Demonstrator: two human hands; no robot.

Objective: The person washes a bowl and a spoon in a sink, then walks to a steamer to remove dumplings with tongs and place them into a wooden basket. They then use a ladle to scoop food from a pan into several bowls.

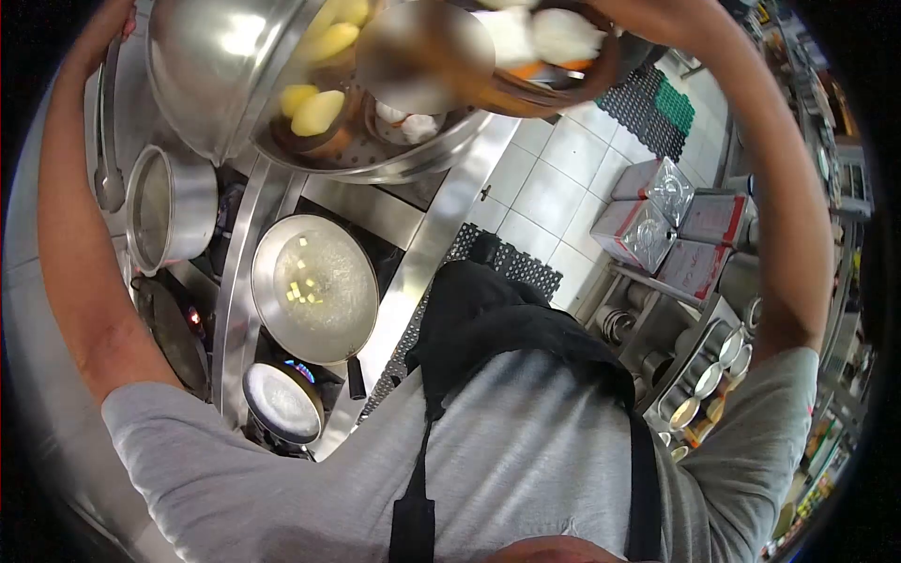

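Note:
At the top left, my left hand [129, 21] is closed around the handles of metal tongs [109, 131], whose tips hang down. My right hand [638, 7], cut by the top edge, grips the rim of a brown bowl [563, 101] holding white food pieces. A round grey object [424, 52] beside it is blurred. Below lies a large perforated steamer [375, 172] with yellow potatoes [318, 113] and white pieces [419, 128]. Its domed metal lid [211, 66] stands raised at the left.
A pot [174, 206] stands left of a large frying pan [314, 291] with small yellow cubes. A smaller pan [283, 402] sits by a blue flame, and a dark pan [171, 333] by a reddish one. Tins [638, 225] and shelves [694, 347] are at the right.

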